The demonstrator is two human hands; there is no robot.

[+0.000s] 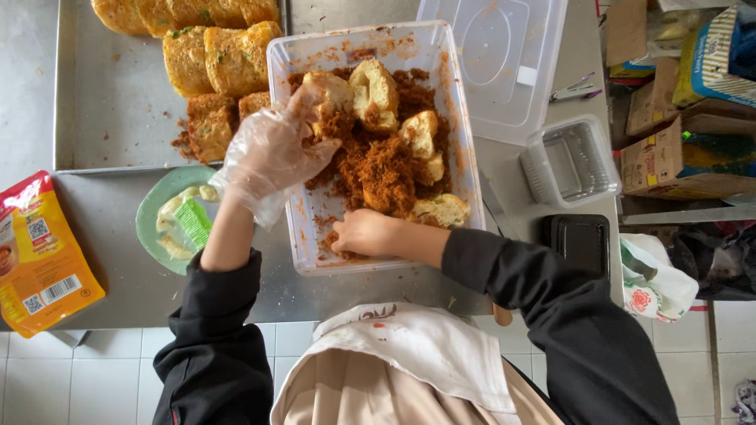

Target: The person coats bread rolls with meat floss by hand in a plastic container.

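Steel bench point(118, 283) under the camera, white floor tiles showing along its near edge, and we go from the left: an orange-yellow sauce pouch point(39, 252) lies flat at the bench's corner, then a green plate point(150, 220) smeared with pale cream, a small green packet point(193, 223) resting on it. Above that, a metal tray point(94, 118) carries a row of golden crusted bread pieces point(216, 59). Now the left hand point(272, 153), in a thin clear plastic glove, its grip curled round a cut bun point(331, 93) and pressing it down into the brown shredded floss point(378, 169). All of this sits inside a clear plastic tub point(457, 110) in the middle of the bench, with more coated buns point(417, 134) scattered through the floss. The bare right hand point(362, 232) rests at the tub's near wall, fingers bent; whether that grip holds anything, I cannot tell. Further right, the tub's clear lid point(504, 55), a stack of small clear boxes point(571, 161) and a black box point(583, 240).
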